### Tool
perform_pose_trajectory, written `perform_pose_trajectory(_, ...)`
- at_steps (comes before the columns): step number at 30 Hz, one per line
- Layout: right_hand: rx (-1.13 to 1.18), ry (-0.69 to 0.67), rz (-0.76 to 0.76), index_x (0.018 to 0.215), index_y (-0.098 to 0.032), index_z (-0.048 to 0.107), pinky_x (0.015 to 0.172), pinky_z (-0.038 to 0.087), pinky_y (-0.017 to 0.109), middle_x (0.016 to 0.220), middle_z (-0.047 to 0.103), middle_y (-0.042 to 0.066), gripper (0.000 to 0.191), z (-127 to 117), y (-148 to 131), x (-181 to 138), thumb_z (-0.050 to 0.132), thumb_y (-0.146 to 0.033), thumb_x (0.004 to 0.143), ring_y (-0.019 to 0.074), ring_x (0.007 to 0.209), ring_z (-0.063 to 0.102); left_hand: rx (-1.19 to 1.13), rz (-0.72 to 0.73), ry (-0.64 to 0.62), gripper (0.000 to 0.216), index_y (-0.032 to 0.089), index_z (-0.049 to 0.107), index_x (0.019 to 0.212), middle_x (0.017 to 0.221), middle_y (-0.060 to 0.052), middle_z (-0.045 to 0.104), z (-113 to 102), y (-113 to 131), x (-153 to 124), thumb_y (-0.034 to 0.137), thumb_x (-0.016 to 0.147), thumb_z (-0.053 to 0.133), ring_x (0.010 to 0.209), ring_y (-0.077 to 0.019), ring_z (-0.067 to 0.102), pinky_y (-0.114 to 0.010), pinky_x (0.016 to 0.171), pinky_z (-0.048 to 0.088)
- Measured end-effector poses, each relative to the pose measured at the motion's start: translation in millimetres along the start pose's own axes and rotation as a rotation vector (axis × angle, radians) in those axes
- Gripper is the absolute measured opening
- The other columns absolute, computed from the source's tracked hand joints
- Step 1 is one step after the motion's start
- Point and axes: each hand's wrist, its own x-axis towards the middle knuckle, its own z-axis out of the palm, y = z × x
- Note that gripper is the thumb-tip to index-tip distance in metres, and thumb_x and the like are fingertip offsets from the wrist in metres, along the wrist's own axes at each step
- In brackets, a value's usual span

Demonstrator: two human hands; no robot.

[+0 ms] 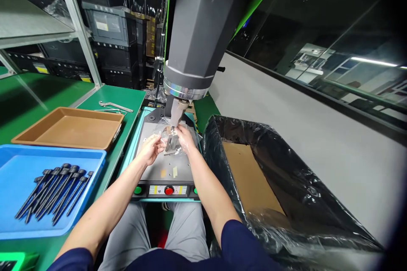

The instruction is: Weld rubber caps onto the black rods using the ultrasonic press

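Observation:
Below the tapered tip (pixel 177 112) of a large grey press machine (pixel 197 29), both hands are at a crumpled sheet of clear plastic film (pixel 161 128). My left hand (pixel 151 149) is on the left, its fingertips pinched on the film's edge. On the other side my right hand (pixel 185 138) has its fingers closed on the film, close to the tip. A small metal fixture (pixel 171 143) stands between the hands, partly covered by the film. Under it lies a grey metal base plate (pixel 152 172).
A blue tray (pixel 92 194) on the left holds several black rods with round heads (pixel 57 190). Behind it are a brown tray (pixel 70 125) and a wrench (pixel 116 106). The base front has a red button (pixel 169 190). On the right stands a bin lined with black plastic (pixel 273 156).

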Motion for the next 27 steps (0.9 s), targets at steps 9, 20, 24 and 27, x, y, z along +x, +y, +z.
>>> perform_pose_trajectory(9, -0.057, 0.008, -0.015, 0.098, -0.019, 0.070, 0.092, 0.046, 0.034, 0.108, 0.069, 0.006, 0.034, 0, 1, -1, 0.062, -0.045, 0.077, 0.0241, 0.106, 0.060, 0.062, 0.031, 0.002, 0.030, 0.016, 0.057, 0.076, 0.080, -0.006, 0.071, -3, -3, 4, 0.035, 0.070, 0.079, 0.058, -0.0102, 0.065, -0.016, 0.045, 0.049)
perform_pose_trajectory(20, 0.070, 0.170, -0.029, 0.103, -0.026, 0.074, 0.113, 0.031, 0.042, 0.143, 0.051, 0.003, 0.034, -30, 21, 29, 0.066, -0.044, 0.075, 0.0250, 0.136, 0.041, 0.839, 0.528, -0.093, 0.020, 0.019, 0.055, 0.047, 0.143, -0.009, 0.052, -7, 40, 49, 0.022, 0.060, 0.071, 0.144, -0.0319, 0.028, -0.050, 0.117, 0.021)
perform_pose_trajectory(24, 0.051, 0.186, -0.134, 0.101, -0.028, 0.075, 0.119, 0.020, 0.041, 0.141, 0.053, 0.000, 0.031, -36, 12, 41, 0.069, -0.042, 0.074, 0.0241, 0.139, 0.038, 1.006, 0.657, -0.171, 0.017, 0.021, 0.057, 0.047, 0.139, -0.007, 0.056, 1, 67, 61, 0.022, 0.058, 0.070, 0.147, -0.0289, 0.023, -0.046, 0.118, 0.018)
perform_pose_trajectory(27, 0.166, 0.174, -0.057, 0.101, -0.028, 0.074, 0.117, 0.025, 0.045, 0.140, 0.055, 0.000, 0.032, -35, 14, 31, 0.071, -0.039, 0.071, 0.0250, 0.137, 0.041, 0.971, 0.616, -0.195, 0.018, 0.021, 0.056, 0.047, 0.142, -0.008, 0.054, -3, 66, 62, 0.025, 0.061, 0.067, 0.144, -0.0281, 0.029, -0.038, 0.112, 0.031)
